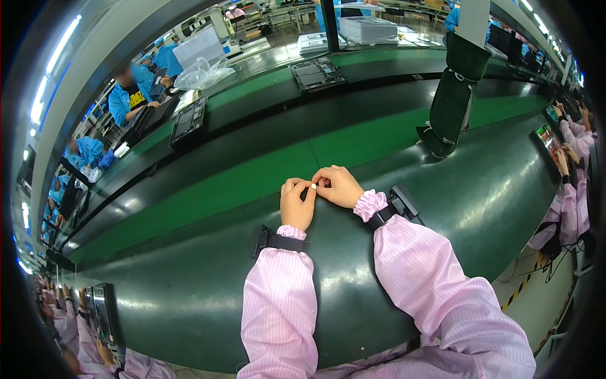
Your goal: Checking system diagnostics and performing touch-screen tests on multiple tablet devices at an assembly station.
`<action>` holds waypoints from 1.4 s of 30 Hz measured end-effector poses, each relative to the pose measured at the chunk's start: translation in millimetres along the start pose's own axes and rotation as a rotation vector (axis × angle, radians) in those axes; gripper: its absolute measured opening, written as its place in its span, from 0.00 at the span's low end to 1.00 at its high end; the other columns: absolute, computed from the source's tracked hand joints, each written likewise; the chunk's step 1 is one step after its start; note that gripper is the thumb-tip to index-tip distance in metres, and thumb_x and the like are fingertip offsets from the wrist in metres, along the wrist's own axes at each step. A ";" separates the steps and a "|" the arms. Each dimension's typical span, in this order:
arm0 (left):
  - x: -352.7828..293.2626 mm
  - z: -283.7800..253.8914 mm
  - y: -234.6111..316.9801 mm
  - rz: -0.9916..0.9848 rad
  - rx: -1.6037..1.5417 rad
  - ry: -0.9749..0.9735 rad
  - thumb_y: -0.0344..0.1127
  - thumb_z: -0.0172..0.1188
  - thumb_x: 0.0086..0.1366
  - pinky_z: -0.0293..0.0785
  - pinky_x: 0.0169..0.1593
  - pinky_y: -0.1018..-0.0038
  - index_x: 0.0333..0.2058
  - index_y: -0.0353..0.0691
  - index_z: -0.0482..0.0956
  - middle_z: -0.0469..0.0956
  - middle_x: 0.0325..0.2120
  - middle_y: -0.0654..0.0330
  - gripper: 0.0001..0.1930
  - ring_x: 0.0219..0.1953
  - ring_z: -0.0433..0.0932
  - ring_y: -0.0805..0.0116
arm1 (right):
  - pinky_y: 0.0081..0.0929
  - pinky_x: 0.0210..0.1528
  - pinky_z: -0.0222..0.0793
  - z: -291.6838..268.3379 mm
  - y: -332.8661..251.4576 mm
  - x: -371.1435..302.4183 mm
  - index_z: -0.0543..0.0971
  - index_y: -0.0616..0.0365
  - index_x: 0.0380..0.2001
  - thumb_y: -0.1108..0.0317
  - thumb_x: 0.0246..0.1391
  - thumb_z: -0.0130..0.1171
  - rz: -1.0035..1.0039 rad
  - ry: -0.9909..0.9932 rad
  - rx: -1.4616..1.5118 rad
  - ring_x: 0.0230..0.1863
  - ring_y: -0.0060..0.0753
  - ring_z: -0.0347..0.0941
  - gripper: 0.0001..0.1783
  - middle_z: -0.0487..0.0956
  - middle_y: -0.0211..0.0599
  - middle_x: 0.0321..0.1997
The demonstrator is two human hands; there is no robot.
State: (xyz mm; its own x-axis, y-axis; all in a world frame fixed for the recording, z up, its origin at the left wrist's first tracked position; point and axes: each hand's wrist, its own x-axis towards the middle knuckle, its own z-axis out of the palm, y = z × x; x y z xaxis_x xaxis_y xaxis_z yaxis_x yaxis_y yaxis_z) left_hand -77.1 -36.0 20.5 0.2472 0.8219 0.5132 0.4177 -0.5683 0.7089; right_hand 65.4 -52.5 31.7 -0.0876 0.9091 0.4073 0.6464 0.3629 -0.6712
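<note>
My left hand [297, 205] and my right hand [339, 187] meet at the fingertips above the far side of the dark green workbench [353, 278]. Between them shows a small whitish piece [313, 186], too small to name. The left thumb and forefinger are drawn together at it, and the right thumb and forefinger pinch at it from the other side. Black straps with small boxes circle both wrists, over pink striped sleeves.
Beyond the bench runs a green and black conveyor line carrying flat device panels [317, 74]. A post wrapped in dark green [451, 104] rises at the right. Co-workers in pink work at both ends of the bench; others in blue [132, 95] sit across the line.
</note>
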 end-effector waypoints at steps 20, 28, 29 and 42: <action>-2.3 -3.4 -5.0 0.011 -0.001 0.004 0.32 0.56 0.52 0.64 0.43 0.69 0.27 0.35 0.75 0.70 0.31 0.56 0.07 0.38 0.67 0.59 | 0.29 0.38 0.59 6.4 -1.4 1.6 0.75 0.56 0.22 0.65 0.38 0.54 -0.015 0.018 -0.001 0.26 0.33 0.67 0.07 0.72 0.29 0.17; -4.2 -3.6 -2.3 0.012 0.004 -0.006 0.32 0.55 0.52 0.64 0.42 0.68 0.27 0.36 0.76 0.70 0.31 0.56 0.06 0.38 0.67 0.59 | 0.29 0.39 0.58 5.1 -3.1 0.2 0.75 0.56 0.22 0.65 0.39 0.54 -0.009 0.014 0.000 0.27 0.33 0.67 0.07 0.72 0.29 0.17; -2.9 -3.5 -2.0 0.012 0.003 -0.005 0.32 0.55 0.52 0.64 0.42 0.68 0.27 0.36 0.76 0.70 0.31 0.56 0.06 0.38 0.67 0.59 | 0.28 0.39 0.58 5.0 -2.3 -0.5 0.75 0.56 0.22 0.65 0.39 0.54 -0.020 0.029 0.001 0.27 0.33 0.67 0.07 0.72 0.29 0.17; -3.1 -7.4 -5.1 0.017 -0.005 0.020 0.30 0.55 0.52 0.63 0.43 0.70 0.26 0.36 0.75 0.70 0.31 0.56 0.05 0.38 0.68 0.60 | 0.29 0.38 0.59 5.4 -8.2 2.1 0.76 0.56 0.23 0.66 0.41 0.53 -0.028 0.008 -0.018 0.26 0.33 0.67 0.07 0.73 0.29 0.18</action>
State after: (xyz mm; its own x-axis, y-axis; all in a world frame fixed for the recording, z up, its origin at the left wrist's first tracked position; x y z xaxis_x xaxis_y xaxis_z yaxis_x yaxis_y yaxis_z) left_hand -86.4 -35.9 18.8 0.2368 0.8109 0.5351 0.4093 -0.5827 0.7021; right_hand 55.8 -52.4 34.8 -0.0996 0.8969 0.4308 0.6577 0.3842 -0.6479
